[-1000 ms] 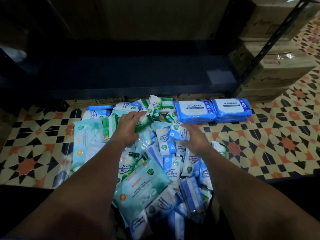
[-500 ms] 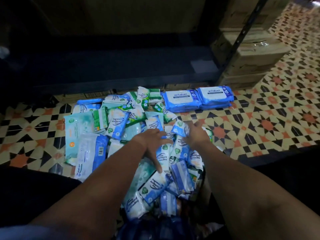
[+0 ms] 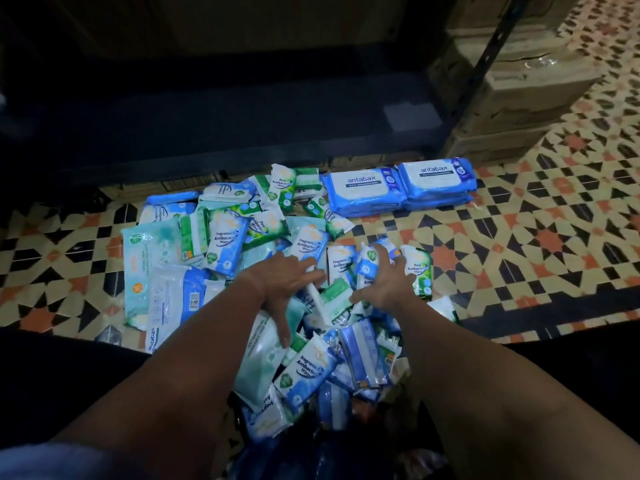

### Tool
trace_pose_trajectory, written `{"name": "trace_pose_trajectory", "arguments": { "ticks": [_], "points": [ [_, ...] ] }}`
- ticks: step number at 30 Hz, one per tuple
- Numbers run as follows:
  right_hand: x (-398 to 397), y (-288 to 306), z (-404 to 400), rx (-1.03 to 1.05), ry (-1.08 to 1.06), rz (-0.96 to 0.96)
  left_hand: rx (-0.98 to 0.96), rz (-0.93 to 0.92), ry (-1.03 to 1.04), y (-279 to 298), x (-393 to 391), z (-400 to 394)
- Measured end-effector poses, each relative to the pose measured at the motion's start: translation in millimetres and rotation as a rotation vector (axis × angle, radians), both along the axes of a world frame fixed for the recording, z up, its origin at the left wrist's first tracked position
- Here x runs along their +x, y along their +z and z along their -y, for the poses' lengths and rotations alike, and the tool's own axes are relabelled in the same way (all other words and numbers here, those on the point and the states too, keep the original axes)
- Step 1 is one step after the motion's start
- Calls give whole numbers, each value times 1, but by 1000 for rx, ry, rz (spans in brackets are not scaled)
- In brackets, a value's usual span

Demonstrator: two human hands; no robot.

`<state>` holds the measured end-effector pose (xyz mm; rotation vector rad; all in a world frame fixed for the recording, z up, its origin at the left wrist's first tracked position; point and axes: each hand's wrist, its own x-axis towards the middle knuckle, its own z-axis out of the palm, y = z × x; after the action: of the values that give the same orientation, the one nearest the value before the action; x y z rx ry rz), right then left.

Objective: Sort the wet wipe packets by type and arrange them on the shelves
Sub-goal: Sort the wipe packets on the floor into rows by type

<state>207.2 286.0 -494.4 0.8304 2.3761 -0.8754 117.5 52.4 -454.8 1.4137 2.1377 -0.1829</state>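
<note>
A loose heap of wet wipe packets (image 3: 228, 244) in blue, green and pale teal wrappers covers the patterned floor in front of me. My left hand (image 3: 282, 284) lies spread on the middle of the heap, fingers straight, thumb pointing down. My right hand (image 3: 382, 282) rests on the packets beside it with fingers spread, touching a small blue packet (image 3: 367, 263). Two stacks of large blue antabax packs (image 3: 367, 192) sit side by side at the heap's far right. A dark low shelf (image 3: 225, 126) runs across behind the heap.
Cardboard boxes (image 3: 519, 98) are stacked at the right behind a black slotted shelf post (image 3: 491, 50). Patterned tile floor (image 3: 519, 244) stretches to the right and left of the heap. A dark blue bag (image 3: 311, 459) lies at the bottom, between my arms.
My left hand has come in from the heap's left side to its middle and spread flat. My right hand has stayed on the packets. Several packets have shifted.
</note>
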Motion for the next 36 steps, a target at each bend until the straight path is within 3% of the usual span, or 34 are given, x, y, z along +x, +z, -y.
{"name": "trace_pose_trajectory", "arguments": {
  "ticks": [6,16,22,33,36],
  "points": [
    [8,-6,-16,43,-144,-127,51,0,132,2,-10,6],
    [18,2,-26,7,-213,-231,313,98,691,28,-47,50],
    [16,12,-31,84,-281,-316,333,96,763,17,-45,61],
    [4,-1,-15,136,-158,-92,568,52,883,1,-23,70],
    [-6,5,-6,258,-121,0,594,75,938,2,-21,70]
  ]
}}
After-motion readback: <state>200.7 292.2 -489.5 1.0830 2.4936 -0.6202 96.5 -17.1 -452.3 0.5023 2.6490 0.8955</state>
